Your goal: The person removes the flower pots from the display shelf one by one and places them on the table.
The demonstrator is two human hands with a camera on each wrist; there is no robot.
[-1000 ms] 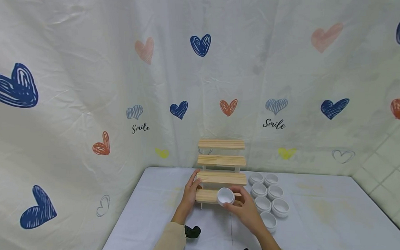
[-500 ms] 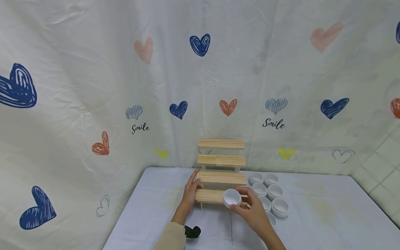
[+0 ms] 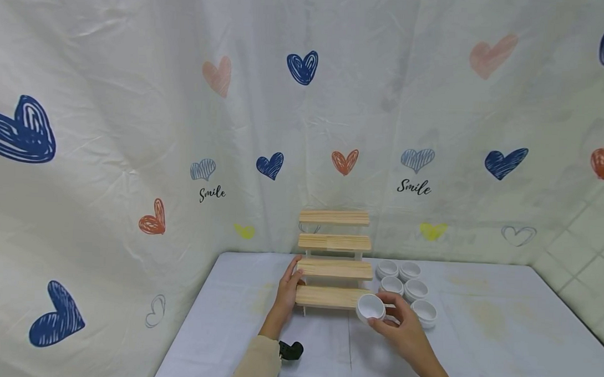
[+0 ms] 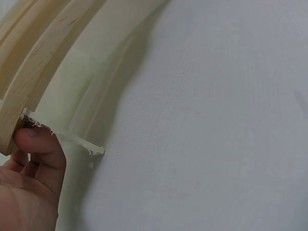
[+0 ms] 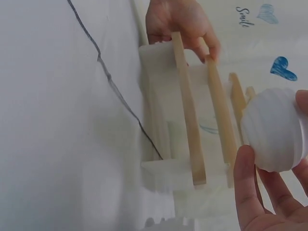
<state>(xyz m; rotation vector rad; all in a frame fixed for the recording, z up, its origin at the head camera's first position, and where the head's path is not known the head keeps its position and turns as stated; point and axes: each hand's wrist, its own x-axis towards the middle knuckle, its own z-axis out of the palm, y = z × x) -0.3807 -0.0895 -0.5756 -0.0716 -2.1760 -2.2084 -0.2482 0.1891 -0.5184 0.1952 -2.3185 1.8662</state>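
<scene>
My right hand (image 3: 402,328) pinches a small white bowl (image 3: 370,307) between thumb and fingers, beside the right end of the lowest plank. The right wrist view shows the bowl's ribbed outside (image 5: 275,130). A stepped display stand (image 3: 334,268) with light wooden planks on white supports stands at the back of the table. At its left side my left hand (image 3: 287,288) grips the stand. In the left wrist view the fingers of this hand (image 4: 36,168) curl at the end of a wooden plank (image 4: 48,62), by its white support (image 4: 72,137).
Right of the stand, several more white bowls (image 3: 415,289) sit in two rows, some seemingly stacked. A white cloth (image 3: 496,334) covers the table. Behind it hangs a white curtain (image 3: 364,118) printed with hearts.
My right hand has carried the bowl rightward, from in front of the lowest plank to its right end. The left hand keeps its hold on the stand.
</scene>
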